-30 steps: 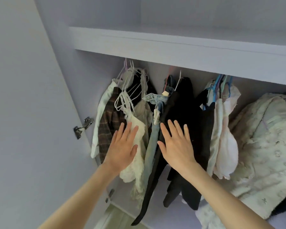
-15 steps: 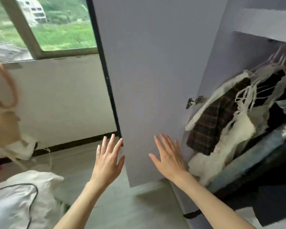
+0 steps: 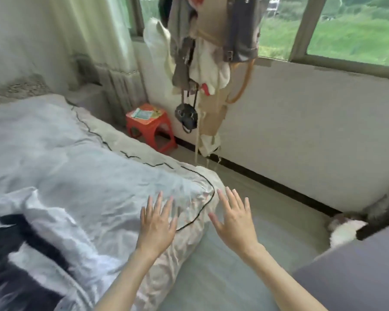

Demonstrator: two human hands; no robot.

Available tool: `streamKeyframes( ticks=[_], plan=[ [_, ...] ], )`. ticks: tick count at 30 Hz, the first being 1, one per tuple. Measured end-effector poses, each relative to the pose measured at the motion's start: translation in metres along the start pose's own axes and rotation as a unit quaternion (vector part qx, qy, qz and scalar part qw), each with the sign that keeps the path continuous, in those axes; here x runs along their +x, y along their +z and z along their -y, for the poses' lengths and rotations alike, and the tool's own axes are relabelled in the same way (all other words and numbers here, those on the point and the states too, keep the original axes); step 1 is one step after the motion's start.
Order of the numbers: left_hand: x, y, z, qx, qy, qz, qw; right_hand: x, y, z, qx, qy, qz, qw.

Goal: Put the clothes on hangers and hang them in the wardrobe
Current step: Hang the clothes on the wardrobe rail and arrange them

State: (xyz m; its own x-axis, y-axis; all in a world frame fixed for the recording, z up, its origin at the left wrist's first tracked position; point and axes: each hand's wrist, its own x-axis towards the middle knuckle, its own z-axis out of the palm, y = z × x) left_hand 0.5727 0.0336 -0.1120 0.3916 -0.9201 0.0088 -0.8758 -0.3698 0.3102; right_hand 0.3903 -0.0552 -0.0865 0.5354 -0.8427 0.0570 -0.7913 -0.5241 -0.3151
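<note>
Fingers of left hand [image 3: 157,225] and right hand [image 3: 233,221] spread wide, holding nothing, above the bed [image 3: 61,167].

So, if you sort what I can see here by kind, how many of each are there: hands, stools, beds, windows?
Hands: 2, the left hand and the right hand, fingers spread, holding nothing
Stools: 1, the red stool
Beds: 1, the bed
Windows: 1, the window
Total: 5
</note>
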Motion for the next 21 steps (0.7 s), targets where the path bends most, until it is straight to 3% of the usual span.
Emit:
streamKeyframes(
  ticks=[7,12,21],
  plan=[
    [-0.068,-0.010,0.114,-0.012,-0.199,0.005,0.980,0.041,0.071,0.124,0.023,-0.177,0.087,0.980],
    [-0.102,-0.029,0.163,-0.044,-0.311,-0.056,0.948,0.073,0.100,0.208,0.037,-0.299,0.138,0.943],
    [-0.128,-0.008,0.212,-0.089,-0.493,-0.046,0.865,0.088,0.171,0.299,0.005,-0.484,0.258,0.836]
  ],
)
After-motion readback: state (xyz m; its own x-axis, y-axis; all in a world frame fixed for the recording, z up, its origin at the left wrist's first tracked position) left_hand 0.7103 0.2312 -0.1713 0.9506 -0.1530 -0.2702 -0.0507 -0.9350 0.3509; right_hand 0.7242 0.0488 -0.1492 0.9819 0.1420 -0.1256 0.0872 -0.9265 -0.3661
